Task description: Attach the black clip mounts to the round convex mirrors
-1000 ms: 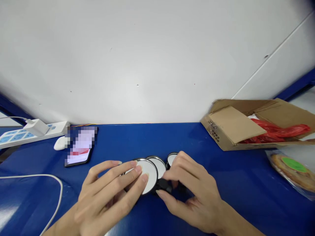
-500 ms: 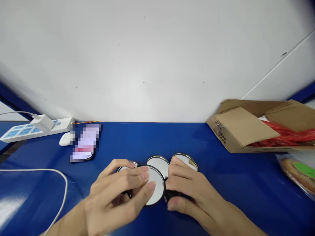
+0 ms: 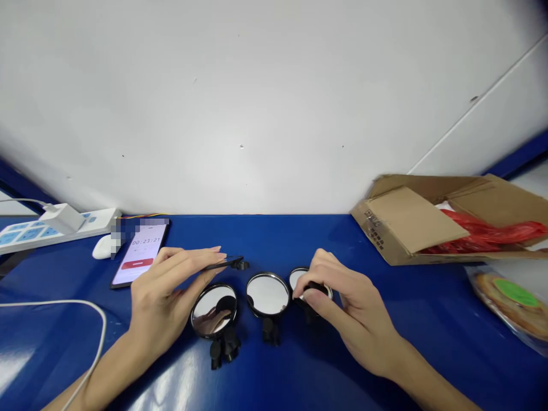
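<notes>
Three round black-rimmed mirrors with black clamp mounts lie on the blue table: a left mirror [image 3: 214, 311], a middle mirror [image 3: 268, 295] and a right mirror [image 3: 296, 277], partly covered by my right hand. Above the left one, my left hand [image 3: 173, 285] pinches another mirror [image 3: 229, 262], seen nearly edge-on, its black mount pointing right. My right hand [image 3: 342, 302] has its thumb and fingers closed on a small black part [image 3: 315, 287] over the right mirror.
At the back left are a power strip [image 3: 100, 218] with a charger, a white case [image 3: 107, 246] and a phone [image 3: 143, 251]. A white cable [image 3: 103, 325] crosses the left side. An open cardboard box [image 3: 411, 222] and a wrapped round item [image 3: 514, 297] stand right.
My hands have moved apart. The mirror in my left hand has gone left and up and turned edge-on. My right hand has shifted right, and the mirrors on the table show more.
</notes>
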Demonstrator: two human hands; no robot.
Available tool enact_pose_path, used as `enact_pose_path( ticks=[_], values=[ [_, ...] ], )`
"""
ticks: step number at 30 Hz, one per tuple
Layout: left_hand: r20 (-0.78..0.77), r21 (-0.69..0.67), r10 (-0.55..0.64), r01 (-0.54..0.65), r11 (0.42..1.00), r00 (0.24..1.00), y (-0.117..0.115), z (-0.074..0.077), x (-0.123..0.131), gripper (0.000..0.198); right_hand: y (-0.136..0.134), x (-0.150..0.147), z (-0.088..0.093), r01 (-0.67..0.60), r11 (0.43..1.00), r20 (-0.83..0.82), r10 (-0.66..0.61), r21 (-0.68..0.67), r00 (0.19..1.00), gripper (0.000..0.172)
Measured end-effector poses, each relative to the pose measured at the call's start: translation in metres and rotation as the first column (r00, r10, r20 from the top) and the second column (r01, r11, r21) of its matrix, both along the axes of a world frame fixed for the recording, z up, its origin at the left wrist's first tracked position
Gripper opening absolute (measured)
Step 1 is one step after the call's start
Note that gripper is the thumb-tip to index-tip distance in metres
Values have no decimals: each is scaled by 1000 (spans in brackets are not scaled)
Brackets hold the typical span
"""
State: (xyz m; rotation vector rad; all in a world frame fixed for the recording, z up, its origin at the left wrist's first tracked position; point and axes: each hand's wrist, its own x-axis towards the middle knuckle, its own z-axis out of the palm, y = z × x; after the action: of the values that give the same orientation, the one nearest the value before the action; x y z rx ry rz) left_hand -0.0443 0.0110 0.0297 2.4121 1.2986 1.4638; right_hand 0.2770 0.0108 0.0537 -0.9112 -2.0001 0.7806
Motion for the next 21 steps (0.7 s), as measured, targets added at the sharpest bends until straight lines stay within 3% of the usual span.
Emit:
enact_pose_path(
  ticks=[5,12,21],
  values=[
    [-103,-53,92,-98,994,990,13,-12,-7,17,-1,-2,-4,53,994,60,-58,91,996,21],
    [-113,-199,-14,-9,980,994,29,-25,-7,23,-5,-4,1,38,986,59,-48,162,997,19],
    [-195,-385,-159,73,920,968,37,-14,-12,22,-3,-4,-1,55,985,66,-66,165,996,22]
  ],
)
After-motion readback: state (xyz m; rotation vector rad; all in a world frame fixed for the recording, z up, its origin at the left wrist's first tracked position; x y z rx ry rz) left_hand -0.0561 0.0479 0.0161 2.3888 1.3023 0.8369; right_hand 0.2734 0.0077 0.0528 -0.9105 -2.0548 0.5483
